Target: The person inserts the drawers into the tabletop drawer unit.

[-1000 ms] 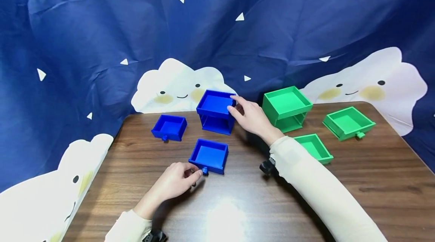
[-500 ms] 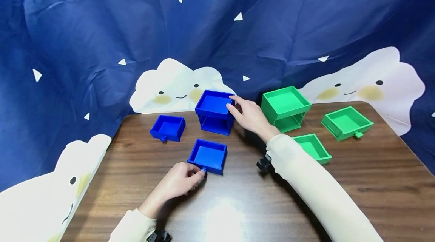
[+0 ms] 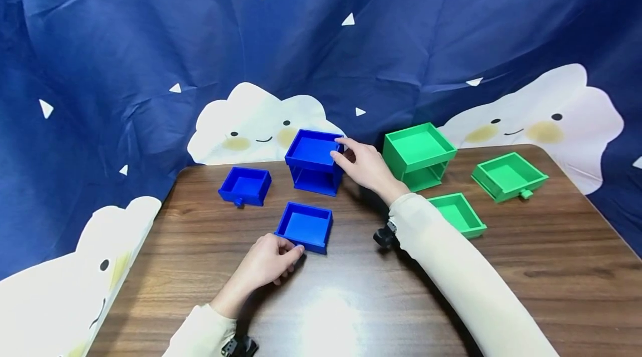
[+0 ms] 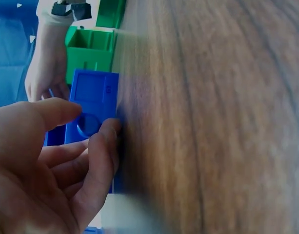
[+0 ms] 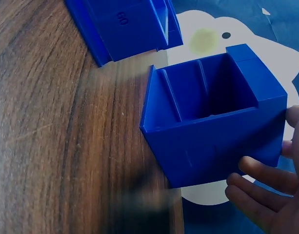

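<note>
My left hand (image 3: 268, 261) is at the front of a blue drawer (image 3: 305, 224) on the table. In the left wrist view, its thumb and curled fingers close around the drawer's round knob (image 4: 89, 125). Farther back stands a blue two-level cabinet (image 3: 315, 148) with a shallow tray top and an open front bay. My right hand (image 3: 368, 167) grips its right upper rim. In the right wrist view, two fingers (image 5: 266, 178) lie along the cabinet's outer side, while other fingertips reach over the top edge.
A second blue drawer (image 3: 246, 184) sits at the left. On the right are a green cabinet (image 3: 420, 151) and two green drawers, one (image 3: 509, 175) farther right and one (image 3: 457, 213) partly behind my right sleeve. A blue cloud-print cloth (image 3: 301, 28) hangs behind the wooden table (image 3: 401, 312).
My left hand has moved slightly right, and its thumb now covers the knob in the head view. The right hand keeps its place on the cabinet; the drawers have not moved.
</note>
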`<state>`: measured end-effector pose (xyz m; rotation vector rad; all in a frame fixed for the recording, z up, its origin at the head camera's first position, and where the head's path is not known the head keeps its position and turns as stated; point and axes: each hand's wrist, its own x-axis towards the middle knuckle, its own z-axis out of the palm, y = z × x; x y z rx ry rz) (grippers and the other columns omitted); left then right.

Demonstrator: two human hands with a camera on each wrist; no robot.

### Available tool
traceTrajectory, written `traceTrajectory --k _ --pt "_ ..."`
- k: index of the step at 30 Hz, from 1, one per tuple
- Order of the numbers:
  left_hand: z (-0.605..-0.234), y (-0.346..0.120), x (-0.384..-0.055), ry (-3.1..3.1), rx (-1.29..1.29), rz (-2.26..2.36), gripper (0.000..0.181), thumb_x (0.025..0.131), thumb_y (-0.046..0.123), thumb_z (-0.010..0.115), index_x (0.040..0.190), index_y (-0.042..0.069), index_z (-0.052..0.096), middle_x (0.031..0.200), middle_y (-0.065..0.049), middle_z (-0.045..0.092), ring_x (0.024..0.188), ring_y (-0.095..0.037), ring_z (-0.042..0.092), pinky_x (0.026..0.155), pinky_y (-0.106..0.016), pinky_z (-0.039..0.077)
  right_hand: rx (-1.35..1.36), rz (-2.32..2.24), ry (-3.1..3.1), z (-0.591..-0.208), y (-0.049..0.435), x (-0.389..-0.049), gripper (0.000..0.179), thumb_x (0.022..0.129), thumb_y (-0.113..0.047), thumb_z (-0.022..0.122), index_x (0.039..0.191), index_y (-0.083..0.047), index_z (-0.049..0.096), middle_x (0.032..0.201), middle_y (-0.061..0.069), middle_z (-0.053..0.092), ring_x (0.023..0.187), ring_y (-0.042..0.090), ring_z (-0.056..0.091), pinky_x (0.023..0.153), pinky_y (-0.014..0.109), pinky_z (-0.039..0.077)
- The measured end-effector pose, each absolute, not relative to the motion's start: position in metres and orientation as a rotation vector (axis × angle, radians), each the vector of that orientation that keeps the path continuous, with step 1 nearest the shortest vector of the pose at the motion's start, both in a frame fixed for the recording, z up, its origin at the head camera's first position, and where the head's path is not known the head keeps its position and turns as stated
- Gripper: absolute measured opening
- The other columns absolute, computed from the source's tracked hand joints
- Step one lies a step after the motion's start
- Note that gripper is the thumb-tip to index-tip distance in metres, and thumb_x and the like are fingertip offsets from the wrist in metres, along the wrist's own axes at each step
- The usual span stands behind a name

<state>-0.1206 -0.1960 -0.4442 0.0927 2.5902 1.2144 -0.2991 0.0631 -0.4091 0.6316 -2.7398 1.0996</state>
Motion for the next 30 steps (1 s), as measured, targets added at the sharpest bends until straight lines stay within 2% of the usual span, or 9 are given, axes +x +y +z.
traceTrajectory --k 12,24,30 --pt "-0.4447 -0.1908 -0.1215 2.693 0.070 1.164 0.030 0.101 0.030 0.074 0.080 0.010 0.081 0.057 0.001 0.068 0.038 -0.011 0.061 0.042 -0.031 0.055 0.615 1.131 -2.763 -0.4077 0.0632 -0.2968 0.054 0.110 -0.045 0.060 0.155 -0.016 0.059 0.109 0.011 0.072 0.100 0.028 0.065 0.091 0.045 0.055" --pt "-0.4489 -0.1929 -0.1218 2.712 0.076 1.211 0.028 0.102 0.029 0.074 0.083 0.012 0.084 0.058 0.000 0.070 0.040 -0.012 0.063 0.043 -0.031 0.056 0.615 1.141 -2.761 -0.4113 0.0616 -0.2976 0.054 0.111 -0.045 0.059 0.156 -0.015 0.058 0.111 0.011 0.073 0.101 0.027 0.066 0.093 0.046 0.056" --pt "-0.4482 -0.1928 -0.1228 2.644 -0.001 1.339 0.025 0.101 0.025 0.075 0.089 0.005 0.085 0.067 -0.005 0.076 0.053 -0.014 0.070 0.047 -0.033 0.059 0.606 1.144 -2.770 -0.4111 0.0633 -0.2980 0.054 0.111 -0.046 0.058 0.156 -0.016 0.057 0.110 0.012 0.071 0.100 0.028 0.064 0.092 0.046 0.054"
